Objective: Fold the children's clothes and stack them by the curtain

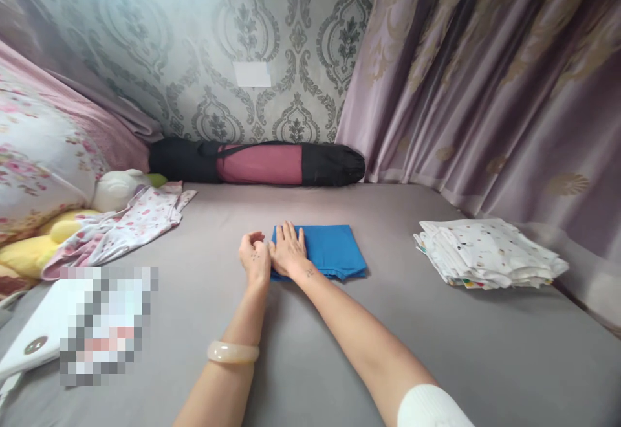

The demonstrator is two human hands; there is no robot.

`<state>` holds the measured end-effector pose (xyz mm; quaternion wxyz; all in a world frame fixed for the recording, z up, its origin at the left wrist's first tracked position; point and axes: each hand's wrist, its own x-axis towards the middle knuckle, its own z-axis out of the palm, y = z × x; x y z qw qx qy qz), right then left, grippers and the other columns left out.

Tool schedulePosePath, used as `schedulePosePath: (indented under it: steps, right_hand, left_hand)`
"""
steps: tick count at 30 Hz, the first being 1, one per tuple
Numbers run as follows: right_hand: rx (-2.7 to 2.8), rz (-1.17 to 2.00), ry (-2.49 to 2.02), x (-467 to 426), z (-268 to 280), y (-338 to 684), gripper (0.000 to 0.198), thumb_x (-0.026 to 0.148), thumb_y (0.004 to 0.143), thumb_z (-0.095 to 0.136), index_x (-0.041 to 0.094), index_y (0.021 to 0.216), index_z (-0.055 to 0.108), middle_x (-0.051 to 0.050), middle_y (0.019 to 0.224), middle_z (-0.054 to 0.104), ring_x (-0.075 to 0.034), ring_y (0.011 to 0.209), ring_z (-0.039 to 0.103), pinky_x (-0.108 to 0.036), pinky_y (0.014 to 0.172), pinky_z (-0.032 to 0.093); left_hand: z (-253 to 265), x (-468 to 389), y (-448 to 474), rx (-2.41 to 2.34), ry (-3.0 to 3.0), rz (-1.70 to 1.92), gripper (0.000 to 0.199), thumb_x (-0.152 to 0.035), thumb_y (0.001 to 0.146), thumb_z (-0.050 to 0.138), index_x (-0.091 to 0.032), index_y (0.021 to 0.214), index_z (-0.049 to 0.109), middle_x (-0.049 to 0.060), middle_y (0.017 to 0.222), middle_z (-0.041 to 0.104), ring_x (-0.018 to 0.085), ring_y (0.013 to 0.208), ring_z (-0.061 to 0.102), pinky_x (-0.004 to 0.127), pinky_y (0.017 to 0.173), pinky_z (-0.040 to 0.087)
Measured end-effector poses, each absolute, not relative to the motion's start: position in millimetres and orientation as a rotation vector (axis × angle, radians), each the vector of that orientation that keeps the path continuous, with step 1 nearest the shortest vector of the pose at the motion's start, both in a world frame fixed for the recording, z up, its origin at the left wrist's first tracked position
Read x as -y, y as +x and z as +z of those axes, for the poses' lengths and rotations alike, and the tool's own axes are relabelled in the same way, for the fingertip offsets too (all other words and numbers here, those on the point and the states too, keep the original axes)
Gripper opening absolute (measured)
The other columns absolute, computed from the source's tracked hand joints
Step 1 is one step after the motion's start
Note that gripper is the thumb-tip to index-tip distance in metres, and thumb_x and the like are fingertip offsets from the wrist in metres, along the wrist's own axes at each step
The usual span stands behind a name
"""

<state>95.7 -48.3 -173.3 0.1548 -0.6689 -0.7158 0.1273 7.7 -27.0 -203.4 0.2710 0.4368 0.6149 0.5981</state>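
Observation:
A folded blue garment (pixel 337 249) lies flat on the grey bed sheet (pixel 388 343), its near edge slightly uneven. My right hand (pixel 290 250) rests palm down on its left part, fingers stretched out and slightly spread. Just beside the garment's left edge is my left hand (pixel 254 255), with its fingers curled in loosely and no object visible in them. The two hands are side by side, close together at the wrists. A pale bangle (pixel 233 352) circles my left forearm.
To the right sits a stack of folded white printed cloths (pixel 490 252). A black and maroon long bag (pixel 259 164) lies against the wall. At left are a printed cloth (pixel 140 220), a yellow plush toy (pixel 33 252), a floral pillow (pixel 43 149) and a white device (pixel 46 323) beside a blurred-out object.

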Motion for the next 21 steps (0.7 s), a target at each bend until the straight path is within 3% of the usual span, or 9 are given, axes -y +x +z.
schedulePosePath:
  steps: [12,15,18,21]
  right_hand:
    - [2.072,0.417,-1.901,49,-183,87,0.061,0.033,0.096,0.031,0.005,0.149,0.030,-0.014,0.160,0.018,-0.023,0.149,0.008,-0.045,0.120,0.001]
    - [2.070,0.493,-1.884,47,-178,91,0.059,0.035,0.098,0.026,0.007,0.149,0.032,-0.013,0.161,0.018,-0.022,0.149,0.007,-0.044,0.120,0.001]
    - [2.042,0.591,-1.847,48,-170,104,0.056,0.036,0.100,0.018,0.012,0.148,0.035,-0.011,0.160,0.022,-0.020,0.148,0.013,-0.041,0.120,0.009]
    - [1.992,0.454,-1.882,56,-166,128,0.055,0.036,0.101,0.019,0.014,0.148,0.037,-0.011,0.159,0.024,-0.020,0.148,0.016,-0.040,0.119,0.012]
  left_hand:
    - [-205,23,6,-1.633,1.103,1.645,0.026,-0.012,0.066,0.040,-0.019,0.084,0.057,0.005,0.082,0.067,0.019,0.085,0.067,0.035,0.087,0.052]
    - [-201,25,8,-1.629,1.163,1.587,0.026,-0.011,0.070,0.039,-0.018,0.086,0.058,0.007,0.087,0.069,0.018,0.088,0.067,0.033,0.087,0.053]
    - [-196,29,11,-1.657,1.310,1.480,0.029,-0.012,0.076,0.037,-0.018,0.093,0.060,0.008,0.093,0.071,0.018,0.092,0.068,0.032,0.089,0.052]
    - [-193,35,19,-1.711,1.655,1.341,0.033,-0.015,0.083,0.037,-0.017,0.104,0.062,0.012,0.106,0.071,0.021,0.104,0.066,0.036,0.095,0.049]
